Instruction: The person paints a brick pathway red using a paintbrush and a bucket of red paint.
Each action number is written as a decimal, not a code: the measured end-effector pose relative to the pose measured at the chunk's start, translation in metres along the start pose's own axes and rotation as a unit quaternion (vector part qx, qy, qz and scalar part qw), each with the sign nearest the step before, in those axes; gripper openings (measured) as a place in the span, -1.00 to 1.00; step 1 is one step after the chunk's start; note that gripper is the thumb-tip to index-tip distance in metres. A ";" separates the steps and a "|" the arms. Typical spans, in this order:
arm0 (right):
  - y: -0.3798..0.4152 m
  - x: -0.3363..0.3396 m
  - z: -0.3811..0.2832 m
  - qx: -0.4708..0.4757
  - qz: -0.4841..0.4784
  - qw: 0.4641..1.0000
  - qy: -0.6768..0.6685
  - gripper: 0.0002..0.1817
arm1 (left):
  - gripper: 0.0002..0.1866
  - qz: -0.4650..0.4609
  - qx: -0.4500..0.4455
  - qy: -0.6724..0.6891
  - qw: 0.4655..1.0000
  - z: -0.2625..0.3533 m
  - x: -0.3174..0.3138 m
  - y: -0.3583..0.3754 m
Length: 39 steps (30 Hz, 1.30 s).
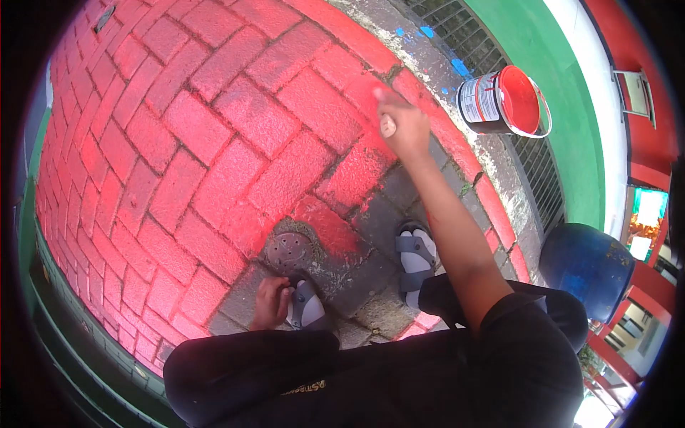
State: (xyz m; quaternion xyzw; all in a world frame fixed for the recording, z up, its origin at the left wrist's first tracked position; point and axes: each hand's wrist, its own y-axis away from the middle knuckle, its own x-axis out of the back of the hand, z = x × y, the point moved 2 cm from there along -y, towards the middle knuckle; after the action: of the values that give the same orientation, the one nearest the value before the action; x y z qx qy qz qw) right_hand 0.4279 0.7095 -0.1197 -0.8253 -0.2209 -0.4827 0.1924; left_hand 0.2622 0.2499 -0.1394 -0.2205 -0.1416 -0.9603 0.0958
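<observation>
My right hand point(407, 130) is closed around a paintbrush, whose pale handle end point(387, 126) sticks out of the fist. The brush head is blurred and reddish, over the red-painted paving bricks point(325, 103) near the kerb. My left hand point(270, 302) is low beside my left sandal point(306, 303), its fingers curled in. Whether anything is inside those fingers is hidden. A round drain cover point(289, 251) with small holes lies just ahead of the left hand. Bare grey bricks point(410, 187) show between the painted area and my right sandal point(414, 260).
A bucket of red paint point(519, 100) with a white handle stands to the right, by a metal drain grate point(540, 171). Blue paint spots point(460, 68) mark the concrete strip. A blue barrel point(586, 271) stands at the right, near a green and white wall point(571, 135).
</observation>
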 end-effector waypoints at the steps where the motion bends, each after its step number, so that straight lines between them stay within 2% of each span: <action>1: -0.003 0.004 0.004 -0.035 0.022 0.998 0.053 -0.91 | -0.77 -0.004 -0.012 -0.007 1.000 0.004 0.000 -0.002; 2: 0.000 -0.005 0.009 0.026 0.090 0.995 -0.039 -0.90 | -0.76 -0.008 -0.026 -0.015 1.000 0.006 0.000 -0.005; 3: 0.006 -0.007 0.014 0.026 0.094 0.995 -0.038 -0.90 | -0.76 -0.008 -0.030 -0.016 0.999 0.005 0.000 -0.008; 5: 0.018 -0.008 0.001 0.114 0.018 0.991 -0.069 -0.88 | -0.77 -0.016 -0.059 -0.026 0.998 0.006 -0.001 -0.008; 7: 0.018 0.000 0.005 0.079 -0.007 0.994 -0.068 -0.92 | -0.77 -0.015 -0.046 -0.018 0.999 0.003 -0.002 -0.005; 9: 0.007 0.009 0.013 -0.031 0.044 0.999 -0.006 -0.90 | -0.78 -0.016 -0.039 -0.009 0.999 0.002 -0.002 -0.003; 11: 0.013 0.003 0.007 -0.009 0.058 0.998 0.016 -0.89 | -0.77 -0.012 -0.052 -0.016 0.998 0.000 -0.002 -0.004; 13: 0.021 -0.001 -0.005 0.103 -0.007 0.993 -0.058 -0.91 | -0.77 -0.012 -0.058 -0.015 0.998 -0.002 -0.001 -0.006; 14: 0.022 0.007 -0.008 0.098 0.039 0.989 -0.099 -0.95 | -0.77 -0.014 -0.059 -0.013 0.998 -0.001 -0.002 -0.005; 15: 0.019 0.011 -0.005 0.097 0.035 0.990 -0.101 -0.95 | -0.77 -0.015 -0.055 -0.012 0.998 -0.001 -0.002 -0.003; 17: 0.010 0.019 0.013 -0.018 0.064 0.998 0.009 -0.95 | -0.77 -0.013 -0.050 -0.015 0.999 0.001 0.000 -0.003; 18: 0.010 0.016 0.014 -0.036 0.036 0.998 0.045 -0.96 | -0.77 -0.012 -0.052 -0.016 0.998 0.001 0.000 -0.003; 19: 0.015 0.013 0.013 -0.035 0.039 0.998 0.045 -0.96 | -0.77 -0.009 -0.054 -0.012 0.998 0.001 0.000 -0.002; 21: 0.030 0.007 -0.001 0.052 -0.054 0.997 -0.021 -0.92 | -0.77 -0.004 -0.057 -0.007 0.998 -0.003 0.000 -0.003; 22: 0.029 0.010 -0.004 0.074 -0.032 0.989 -0.124 -0.81 | -0.77 -0.009 -0.057 -0.009 0.998 -0.005 0.000 -0.003; 23: 0.025 0.013 -0.004 0.073 -0.037 0.989 -0.125 -0.81 | -0.77 -0.016 -0.057 -0.010 0.998 -0.006 -0.001 0.000; 25: -0.001 0.019 -0.002 0.027 0.011 0.923 -0.384 -0.73 | -0.77 -0.016 -0.057 -0.008 0.998 -0.004 -0.001 0.001; 26: -0.019 0.019 0.021 -0.026 -0.070 0.950 -0.305 -0.67 | -0.78 -0.011 -0.061 -0.010 0.998 -0.004 0.000 -0.001; 28: -0.056 0.021 0.055 -0.139 -0.073 0.940 -0.303 -0.73 | -0.77 -0.009 -0.060 -0.008 0.998 -0.004 0.000 -0.001; 29: -0.066 0.025 0.055 -0.137 -0.074 0.940 -0.304 -0.73 | -0.77 -0.008 -0.058 -0.004 0.998 -0.004 -0.001 -0.002; 31: -0.083 0.038 0.049 0.004 0.006 0.995 -0.096 -0.82 | -0.78 -0.005 -0.051 -0.008 0.999 -0.005 0.003 -0.002; 32: -0.077 0.038 0.038 0.011 0.002 0.999 -0.052 -0.90 | -0.78 -0.006 -0.047 -0.010 0.999 -0.005 0.004 0.001; 34: -0.048 -0.003 0.028 0.142 0.027 0.988 -0.053 -0.88 | -0.78 -0.001 -0.045 -0.008 0.999 -0.008 0.004 0.004; 35: -0.014 -0.020 -0.003 0.047 0.007 0.995 -0.093 -0.89 | -0.78 0.004 -0.046 -0.010 0.999 -0.009 0.003 0.004; 36: 0.013 -0.040 -0.018 0.148 0.049 0.975 -0.157 -0.92 | -0.78 0.007 -0.047 -0.010 0.999 -0.008 0.003 0.002; 37: 0.036 -0.043 -0.045 0.101 -0.063 0.986 -0.113 -0.91 | -0.79 0.009 -0.056 -0.010 0.998 -0.008 0.004 0.000; 39: 0.062 -0.022 -0.109 0.109 -0.199 0.960 -0.164 -0.88 | -0.79 0.010 -0.059 -0.009 0.998 -0.005 0.004 0.001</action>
State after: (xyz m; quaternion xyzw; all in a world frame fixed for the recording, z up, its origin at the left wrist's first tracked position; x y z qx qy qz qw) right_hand 0.3749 0.5965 -0.0960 -0.8065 -0.4603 -0.3425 0.1427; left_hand 0.2564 0.2467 -0.1419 -0.2358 -0.0834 -0.9640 0.0906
